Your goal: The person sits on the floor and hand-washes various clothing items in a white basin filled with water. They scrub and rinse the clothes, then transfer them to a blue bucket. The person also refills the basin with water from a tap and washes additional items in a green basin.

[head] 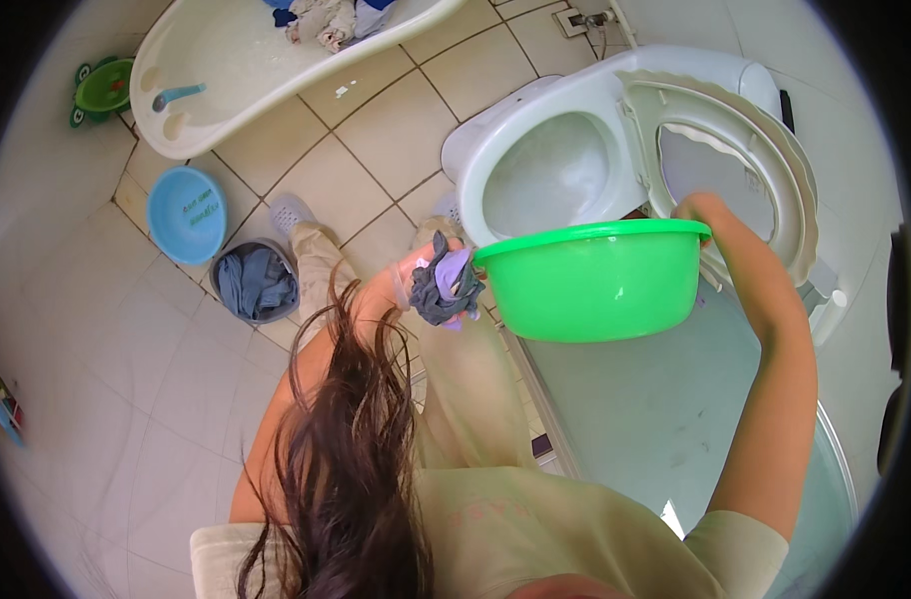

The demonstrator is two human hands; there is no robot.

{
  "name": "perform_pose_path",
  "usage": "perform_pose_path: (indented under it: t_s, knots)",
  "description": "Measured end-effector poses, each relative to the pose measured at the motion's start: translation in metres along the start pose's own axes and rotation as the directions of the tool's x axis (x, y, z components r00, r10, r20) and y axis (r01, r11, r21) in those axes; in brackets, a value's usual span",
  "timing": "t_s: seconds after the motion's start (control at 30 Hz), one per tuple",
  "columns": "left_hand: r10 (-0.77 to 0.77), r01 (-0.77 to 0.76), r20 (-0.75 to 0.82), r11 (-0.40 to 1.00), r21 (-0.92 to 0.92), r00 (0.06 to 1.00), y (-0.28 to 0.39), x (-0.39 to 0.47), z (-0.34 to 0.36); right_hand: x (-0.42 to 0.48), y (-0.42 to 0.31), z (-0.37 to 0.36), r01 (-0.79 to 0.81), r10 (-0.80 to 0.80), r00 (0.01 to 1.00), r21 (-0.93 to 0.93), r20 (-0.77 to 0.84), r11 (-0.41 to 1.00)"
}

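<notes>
My left hand point(418, 262) is closed around a bunch of crumpled wet-looking cloths point(446, 288), dark grey and lilac, beside the left rim of a bright green plastic basin point(590, 288). The basin is tilted towards the open toilet bowl, and its inside is hidden from me. With my right hand point(699, 213) I grip its rim at the far right; most of the fingers are behind the rim.
An open toilet point(474, 168) stands ahead, its lid and seat point(792, 217) raised. A white baby bathtub point(231, 123) holds clothes at the top. On the left floor are a blue basin point(186, 217) and a grey bucket point(217, 288) with blue-grey cloth. A glass panel point(650, 404) is at right.
</notes>
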State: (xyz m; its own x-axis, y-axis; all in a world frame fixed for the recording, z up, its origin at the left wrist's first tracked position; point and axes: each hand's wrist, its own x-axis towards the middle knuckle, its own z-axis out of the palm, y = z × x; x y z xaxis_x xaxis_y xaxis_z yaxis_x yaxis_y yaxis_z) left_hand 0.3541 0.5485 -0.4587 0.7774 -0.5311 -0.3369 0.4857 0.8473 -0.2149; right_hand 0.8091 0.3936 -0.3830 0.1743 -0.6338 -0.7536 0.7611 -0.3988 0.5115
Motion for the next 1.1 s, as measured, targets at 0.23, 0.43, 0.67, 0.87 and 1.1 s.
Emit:
perform_pose_path:
  t_s: [0.23,0.43,0.67,0.87,1.1]
  knots:
    - [0.245,-0.278,-0.379,0.96,-0.035,0.892,0.009,-0.164,-0.006,-0.068,-0.107,0.068,0.443,-0.374,0.766,0.008,-0.523,0.896]
    - [0.774,-0.714,-0.493,0.598,0.364,0.397,0.053,-0.241,0.032,-0.058,-0.215,0.129,0.941,-0.433,0.265,0.132,-0.862,0.313]
    - [0.886,0.553,-0.069,-0.223,0.803,0.458,0.033,-0.152,-0.006,-0.053,-0.374,0.137,0.723,-0.274,0.641,0.684,-0.717,-0.098]
    - [0.874,0.156,-0.223,0.171,0.973,0.433,0.023,-0.156,-0.036,0.064,-0.47,0.096,0.791,0.124,0.586,0.598,-0.801,0.125]
    - [0.918,0.155,-0.212,0.168,0.974,0.335,-0.016,-0.222,-0.117,0.061,-0.477,-0.04,0.622,0.271,0.77,0.773,-0.577,-0.122]
